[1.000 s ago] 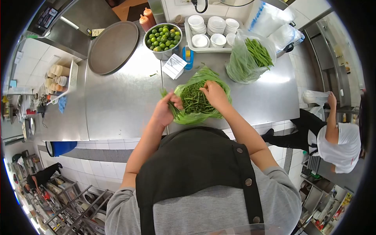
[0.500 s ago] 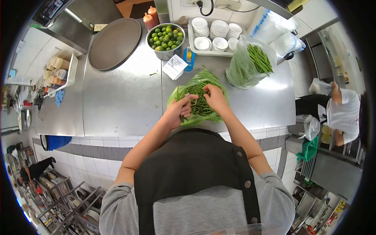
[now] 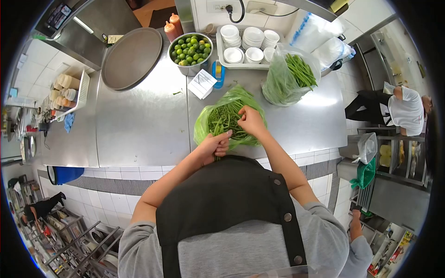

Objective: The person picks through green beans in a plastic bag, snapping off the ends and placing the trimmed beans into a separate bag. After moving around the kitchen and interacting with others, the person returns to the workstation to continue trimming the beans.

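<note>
Thin green beans [image 3: 223, 119] lie heaped in an opened green plastic bag [image 3: 201, 126] on the steel counter. At the bag's near-left edge, my left hand [image 3: 215, 145] is closed around a few green beans, whose ends poke out above and below the fist. My right hand [image 3: 252, 122] is over the right side of the heap with its fingers pinched together; what lies between the fingertips is hidden. A second clear bag [image 3: 274, 85] stands upright to the right, with long green beans [image 3: 300, 72] showing at its mouth.
Behind the bags are a metal pot [image 3: 189, 69] of green citrus fruits, a tray [image 3: 252, 66] of stacked white dishes, a blue tape dispenser [image 3: 218, 76] and paper slips [image 3: 202, 84]. A round brown tray [image 3: 131, 60] lies left. A person [image 3: 404, 111] stands at far right.
My left hand has moved down toward the counter's near edge, still around beans. My right hand's fingers have come closer together. At lower right, another person's arm has appeared.
</note>
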A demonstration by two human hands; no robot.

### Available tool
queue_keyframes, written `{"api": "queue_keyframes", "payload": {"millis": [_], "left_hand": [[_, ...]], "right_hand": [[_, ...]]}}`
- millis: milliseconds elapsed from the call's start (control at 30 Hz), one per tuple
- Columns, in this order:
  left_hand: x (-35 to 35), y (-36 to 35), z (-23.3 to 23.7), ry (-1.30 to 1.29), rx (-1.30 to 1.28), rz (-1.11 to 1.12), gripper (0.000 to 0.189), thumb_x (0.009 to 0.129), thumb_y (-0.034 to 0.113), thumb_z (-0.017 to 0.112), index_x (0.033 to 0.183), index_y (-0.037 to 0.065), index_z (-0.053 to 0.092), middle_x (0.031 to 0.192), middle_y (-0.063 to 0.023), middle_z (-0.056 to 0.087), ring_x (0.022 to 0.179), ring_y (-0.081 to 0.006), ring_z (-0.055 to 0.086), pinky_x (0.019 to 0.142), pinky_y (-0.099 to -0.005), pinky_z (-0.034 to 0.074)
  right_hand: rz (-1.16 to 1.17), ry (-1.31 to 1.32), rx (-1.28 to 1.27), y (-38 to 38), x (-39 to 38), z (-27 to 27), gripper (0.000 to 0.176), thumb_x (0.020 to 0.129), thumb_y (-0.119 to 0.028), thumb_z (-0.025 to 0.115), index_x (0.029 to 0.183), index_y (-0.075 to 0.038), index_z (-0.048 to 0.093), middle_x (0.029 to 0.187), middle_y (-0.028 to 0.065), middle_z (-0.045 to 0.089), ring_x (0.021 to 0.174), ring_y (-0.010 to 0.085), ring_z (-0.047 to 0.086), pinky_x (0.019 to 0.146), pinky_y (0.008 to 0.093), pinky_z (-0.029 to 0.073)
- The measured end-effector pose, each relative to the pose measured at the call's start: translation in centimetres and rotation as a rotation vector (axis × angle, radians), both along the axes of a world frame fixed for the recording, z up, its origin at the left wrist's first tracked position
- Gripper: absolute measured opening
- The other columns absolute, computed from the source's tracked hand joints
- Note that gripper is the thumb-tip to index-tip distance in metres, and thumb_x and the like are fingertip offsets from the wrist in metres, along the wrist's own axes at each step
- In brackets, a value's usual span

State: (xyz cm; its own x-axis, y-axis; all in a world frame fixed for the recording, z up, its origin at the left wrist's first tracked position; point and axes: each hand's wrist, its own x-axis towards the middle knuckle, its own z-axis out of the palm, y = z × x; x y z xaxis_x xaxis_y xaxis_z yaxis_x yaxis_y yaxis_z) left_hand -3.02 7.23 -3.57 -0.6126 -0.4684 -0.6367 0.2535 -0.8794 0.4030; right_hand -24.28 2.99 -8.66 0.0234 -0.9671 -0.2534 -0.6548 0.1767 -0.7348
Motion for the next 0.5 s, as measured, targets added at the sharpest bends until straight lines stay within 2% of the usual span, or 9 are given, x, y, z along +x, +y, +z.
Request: {"api": "queue_keyframes", "payload": {"millis": [67,200,267,367,500], "left_hand": [[0.3,-0.6,0.1,0.017,-0.011,0.097,0.039,0.095,0.029,0.067,0.066,0.015,0.046,0.058,0.0088,0.031,0.048,-0.0042,0.026,0.042,-0.0222,0.020],[-0.2,-2.5,1.7,-0.176,-0.227,0.274,0.020,0.095,0.023,0.067,0.088,0.005,0.065,0.058,0.0091,0.035,0.047,-0.0025,0.028,0.042,-0.0218,0.020],[-0.8,-2.9,2.2,-0.234,-0.352,0.285,0.020,0.093,0.019,0.069,0.101,0.000,0.070,0.059,0.0095,0.038,0.047,-0.0017,0.029,0.042,-0.0219,0.020],[-1.7,-3.1,3.0,-0.340,-0.468,0.283,0.019,0.091,0.013,0.072,0.103,-0.002,0.071,0.060,0.0089,0.044,0.049,-0.0012,0.032,0.043,-0.0220,0.021],[-1.6,-3.8,2.2,-0.484,-0.719,0.288,0.017,0.088,0.012,0.075,0.096,-0.002,0.073,0.062,0.0059,0.053,0.053,-0.0022,0.041,0.046,-0.0221,0.029]], "right_hand": [[-0.017,-0.147,0.019,-0.1,-0.9,-1.4,0.020,0.075,0.001,0.068,0.095,-0.002,0.063,0.080,0.0058,0.064,0.069,0.0137,0.061,0.068,0.0278,0.050],[-0.044,-0.543,0.088,0.5,-0.5,2.9,0.023,0.077,-0.004,0.071,0.098,-0.002,0.060,0.080,0.0010,0.062,0.075,0.0103,0.060,0.072,0.0260,0.050],[-0.052,-0.707,0.103,1.1,0.4,5.1,0.021,0.080,-0.002,0.070,0.099,-0.003,0.059,0.086,0.0001,0.062,0.079,0.0091,0.059,0.074,0.0255,0.049],[0.023,-0.791,0.165,1.4,1.0,6.2,0.022,0.083,-0.002,0.070,0.102,-0.005,0.058,0.091,0.0008,0.062,0.083,0.0096,0.059,0.076,0.0252,0.049],[0.026,-0.734,0.076,1.4,1.5,7.9,0.019,0.085,-0.009,0.073,0.098,-0.005,0.059,0.088,0.0004,0.063,0.080,0.0087,0.058,0.073,0.0245,0.048]]}}
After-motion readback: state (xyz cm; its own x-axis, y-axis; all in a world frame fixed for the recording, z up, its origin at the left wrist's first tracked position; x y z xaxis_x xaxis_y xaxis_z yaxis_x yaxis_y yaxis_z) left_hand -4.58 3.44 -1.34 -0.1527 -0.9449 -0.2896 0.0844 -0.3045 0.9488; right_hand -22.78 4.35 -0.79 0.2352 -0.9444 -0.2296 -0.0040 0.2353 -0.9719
